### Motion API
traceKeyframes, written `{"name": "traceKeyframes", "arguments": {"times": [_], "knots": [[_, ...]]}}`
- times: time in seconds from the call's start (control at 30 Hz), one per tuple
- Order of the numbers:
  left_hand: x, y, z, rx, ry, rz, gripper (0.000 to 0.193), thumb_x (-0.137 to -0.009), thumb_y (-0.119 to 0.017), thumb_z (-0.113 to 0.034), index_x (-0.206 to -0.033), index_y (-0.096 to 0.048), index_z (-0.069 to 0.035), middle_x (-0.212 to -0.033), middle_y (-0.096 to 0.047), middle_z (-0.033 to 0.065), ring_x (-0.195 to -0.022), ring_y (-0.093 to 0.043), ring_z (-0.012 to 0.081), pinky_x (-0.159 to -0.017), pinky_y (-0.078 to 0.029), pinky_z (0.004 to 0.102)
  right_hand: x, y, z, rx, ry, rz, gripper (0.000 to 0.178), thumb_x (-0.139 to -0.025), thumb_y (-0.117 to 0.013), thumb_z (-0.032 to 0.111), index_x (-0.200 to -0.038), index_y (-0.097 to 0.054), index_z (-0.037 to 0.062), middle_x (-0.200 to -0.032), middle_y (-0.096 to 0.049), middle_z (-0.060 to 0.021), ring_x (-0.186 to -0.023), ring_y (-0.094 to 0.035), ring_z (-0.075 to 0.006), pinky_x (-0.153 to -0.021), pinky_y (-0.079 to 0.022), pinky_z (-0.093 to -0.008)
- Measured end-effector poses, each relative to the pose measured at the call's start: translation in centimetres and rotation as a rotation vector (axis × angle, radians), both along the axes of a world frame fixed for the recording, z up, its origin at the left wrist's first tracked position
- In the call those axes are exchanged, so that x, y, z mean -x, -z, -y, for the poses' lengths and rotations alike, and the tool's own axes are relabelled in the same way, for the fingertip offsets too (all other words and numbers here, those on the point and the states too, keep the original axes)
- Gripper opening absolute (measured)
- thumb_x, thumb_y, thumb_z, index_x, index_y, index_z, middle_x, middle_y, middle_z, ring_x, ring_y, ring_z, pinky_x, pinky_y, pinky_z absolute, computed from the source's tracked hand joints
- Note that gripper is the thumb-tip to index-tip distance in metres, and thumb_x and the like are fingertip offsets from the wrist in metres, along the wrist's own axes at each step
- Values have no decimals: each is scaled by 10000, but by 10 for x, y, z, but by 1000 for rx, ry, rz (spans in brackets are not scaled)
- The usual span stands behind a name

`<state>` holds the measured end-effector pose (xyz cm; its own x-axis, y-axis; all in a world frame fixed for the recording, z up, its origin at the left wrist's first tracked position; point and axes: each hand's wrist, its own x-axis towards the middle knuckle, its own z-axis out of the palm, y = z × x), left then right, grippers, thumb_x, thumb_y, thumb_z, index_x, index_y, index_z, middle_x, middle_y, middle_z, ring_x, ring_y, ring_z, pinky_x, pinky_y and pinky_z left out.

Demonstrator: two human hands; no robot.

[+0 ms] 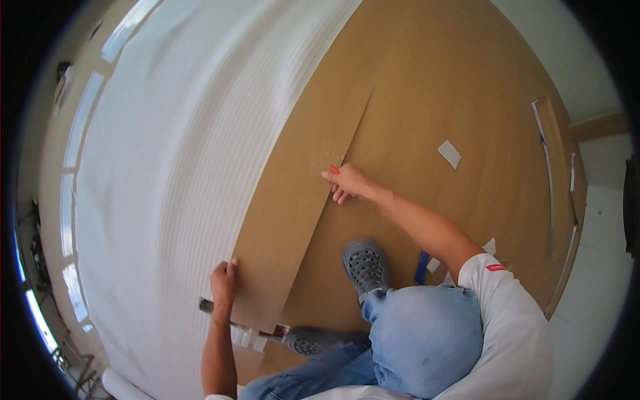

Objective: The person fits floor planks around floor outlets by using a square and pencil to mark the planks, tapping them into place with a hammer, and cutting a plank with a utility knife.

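Two bare hands work over a broad brown paperboard sheet [480,207] spread under the person. Between thumb and forefinger, the right hand [348,183] pinches a small red object [335,169], mostly hidden, with the other fingers loosely curled. It is at a long slit [360,123], which runs through the sheet and sets off a strip [267,233] along its left side. The left hand [223,283] is at the outer edge of that strip, fingers bunched; whether they grip it cannot be told.

Beyond that edge lies a white ribbed sheet [200,133], rippled in places, with a white roll [123,387] at the lower left. One grey perforated clog [365,267] stands on the brown sheet just right of the slit; the other clog [313,340] is near its lower end, and a bent knee in blue jeans [427,333] hides part of the sheet. A blue object [421,267] lies beside the knee, near pale scraps, with another white scrap [449,154] farther up. A long narrow opening [552,137] shows near the sheet's right side.

The white sleeve [497,287] bears a red label [495,267] with small pale lettering.
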<state>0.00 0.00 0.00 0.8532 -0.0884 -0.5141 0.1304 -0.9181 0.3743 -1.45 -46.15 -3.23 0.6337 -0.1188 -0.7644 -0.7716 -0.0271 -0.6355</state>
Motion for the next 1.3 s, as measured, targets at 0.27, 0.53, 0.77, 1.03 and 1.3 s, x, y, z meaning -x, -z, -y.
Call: {"name": "traceKeyframes", "arguments": {"times": [0.27, 0.53, 0.77, 1.03, 1.3], "knots": [[-4, 16, 5, 71, -70, -48, 573, -984, -612, -476, -768, -587, 55, -659, -553, 276, -600, -514, 398, -624, -420, 505, -11, -12, -9, 223, -102, -92, 556, -987, -644, 471, -716, -646, -14, -615, -666, -107, -487, -660, -199, -478, -550, -344], [0, 39, -14, 142, -105, -68, 575, -976, -617, -493, -762, -617, 41, -687, -590, 257, -629, -533, 366, -656, -434, 494, -9, 33, -11, 217, -105, -68, 529, -972, -654, 519, -737, -642, 45, -663, -680, -81, -530, -669, -194, -456, -535, -362], [-14, 25, -17, 164, -85, -202, 602, -889, -697, -577, -832, -729, 22, -768, -689, 220, -722, -654, 350, -729, -508, 458, -10, 15, -15, 294, -149, -86, 553, -939, -684, 563, -751, -628, 45, -609, -652, -71, -461, -629, -167, -382, -396, -284], [-14, 23, -11, 7, 274, -168, 548, -709, -872, -436, -967, -699, 15, -952, -715, 213, -933, -678, 398, -797, -529, 485, -8, 3, -22, 452, -236, -76, 587, -922, -657, 633, -752, -633, 72, -606, -675, -62, -453, -623, -143, -395, -341, -256], [-3, 17, -2, -11, 156, -114, 496, -751, -864, -371, -1012, -694, 15, -1017, -722, 205, -986, -698, 387, -815, -565, 484, -8, 10, -12, 479, -262, -63, 592, -925, -640, 658, -741, -623, 96, -614, -679, -53, -464, -620, -127, -401, -331, -246]]}}
